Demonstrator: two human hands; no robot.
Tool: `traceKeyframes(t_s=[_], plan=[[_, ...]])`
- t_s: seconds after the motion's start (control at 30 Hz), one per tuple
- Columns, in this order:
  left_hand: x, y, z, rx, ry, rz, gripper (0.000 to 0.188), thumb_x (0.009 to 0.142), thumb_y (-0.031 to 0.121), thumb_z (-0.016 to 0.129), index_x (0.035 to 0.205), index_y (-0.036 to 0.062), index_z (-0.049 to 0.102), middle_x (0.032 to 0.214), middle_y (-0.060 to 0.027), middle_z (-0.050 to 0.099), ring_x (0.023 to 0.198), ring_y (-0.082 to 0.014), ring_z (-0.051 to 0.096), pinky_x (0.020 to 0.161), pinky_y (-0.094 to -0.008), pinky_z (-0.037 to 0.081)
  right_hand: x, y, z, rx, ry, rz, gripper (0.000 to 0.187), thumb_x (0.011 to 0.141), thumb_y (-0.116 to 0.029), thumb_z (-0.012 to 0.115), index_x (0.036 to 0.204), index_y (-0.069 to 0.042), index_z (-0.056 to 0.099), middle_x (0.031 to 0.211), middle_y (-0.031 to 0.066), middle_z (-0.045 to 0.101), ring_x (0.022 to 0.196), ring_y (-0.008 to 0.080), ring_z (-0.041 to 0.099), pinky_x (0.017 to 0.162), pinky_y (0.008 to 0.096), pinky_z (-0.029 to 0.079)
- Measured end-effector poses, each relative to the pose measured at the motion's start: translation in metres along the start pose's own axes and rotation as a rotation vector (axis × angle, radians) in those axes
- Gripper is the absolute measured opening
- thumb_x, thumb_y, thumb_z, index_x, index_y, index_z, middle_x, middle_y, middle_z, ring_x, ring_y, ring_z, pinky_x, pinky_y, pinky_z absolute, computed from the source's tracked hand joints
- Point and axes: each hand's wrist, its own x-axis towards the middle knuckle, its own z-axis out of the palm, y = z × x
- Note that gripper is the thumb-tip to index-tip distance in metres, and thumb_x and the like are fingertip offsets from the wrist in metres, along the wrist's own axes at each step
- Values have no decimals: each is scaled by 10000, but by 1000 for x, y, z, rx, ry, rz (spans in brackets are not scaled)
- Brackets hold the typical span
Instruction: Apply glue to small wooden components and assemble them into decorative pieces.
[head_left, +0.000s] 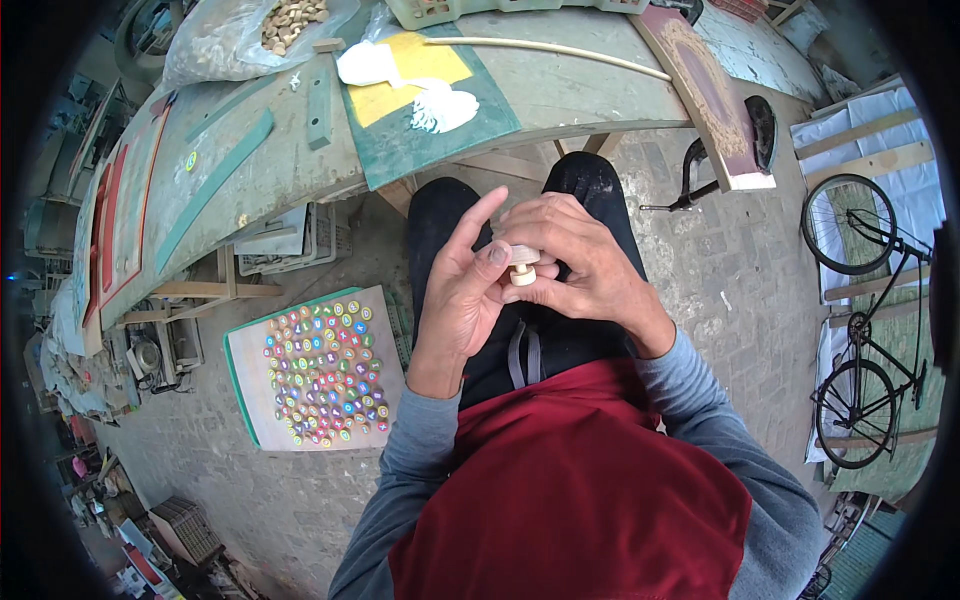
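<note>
Seated with knees at the near edge of the work surface point(570, 95). Both hands raised over the lap, close together, in front of a dark-red garment point(570, 490). Between them, a small wooden knob point(523, 277): wide grey-brown cap above, pale rounded end below; cannot tell whether one part or two joined.

Right hand point(585, 262): fingers bent over the cap, thumb drawn in low, pinching the knob. Left hand point(460, 295): index finger straight, pointing up and away; thumb bent in by the cap; remaining fingers partly hidden, cannot tell how firmly closed.

On the floor to the left, a flat board point(250, 345) with green edging, bearing close rows of colourful round discs point(325, 370), each marked on top.

Up on the surface: teal mat point(440, 150) overhanging the near edge, yellow sheet point(445, 62) lying on it, white patches point(368, 64) over the yellow, material unclear. Just beyond, a thin pale rod point(550, 46). Toward the far left, a clear plastic bag point(215, 50) with small wooden blocks point(290, 25) inside. At the right end, a dust-strewn plank point(690, 85). Well off to the right, a black bicycle point(858, 328).
</note>
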Motion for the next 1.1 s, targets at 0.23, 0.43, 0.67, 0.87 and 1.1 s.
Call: traceKeyframes(t_s=[0.23,0.43,0.67,0.87,1.1], plan=[[-2,0,8,26,-11,129,728,985,162,608,1543,22,162,1052,-235,673,924,-316,713,816,-376,603,4,-8,7,9,116,-25,428,739,-238,824,1082,-50,652,1038,105,687,982,300,662,869,408,489],[-6,0,16,96,54,166,655,998,170,566,1534,25,219,1232,-209,584,1018,-254,674,880,-375,594,4,-11,15,-30,196,-43,445,713,-213,839,1072,-28,652,1007,112,690,956,304,672,867,420,500],[-9,0,7,84,25,135,596,1010,167,539,1508,-19,269,1240,-190,588,1046,-239,662,896,-380,586,4,-8,15,-14,181,-63,452,717,-221,833,1075,-22,641,1003,128,687,942,315,676,882,439,514],[-6,-2,6,79,94,147,552,1021,178,527,1476,-54,318,1226,-195,602,974,-247,688,846,-358,599,4,-4,15,-96,147,-63,413,772,-261,813,1062,-12,655,968,149,703,920,317,702,888,424,518],[-8,6,7,81,20,168,505,1041,148,479,1480,-41,318,1184,-197,623,996,-257,685,860,-351,583,15,-3,13,-57,100,-43,526,731,-283,817,1141,-26,613,1055,143,663,998,345,641,907,453,495]])
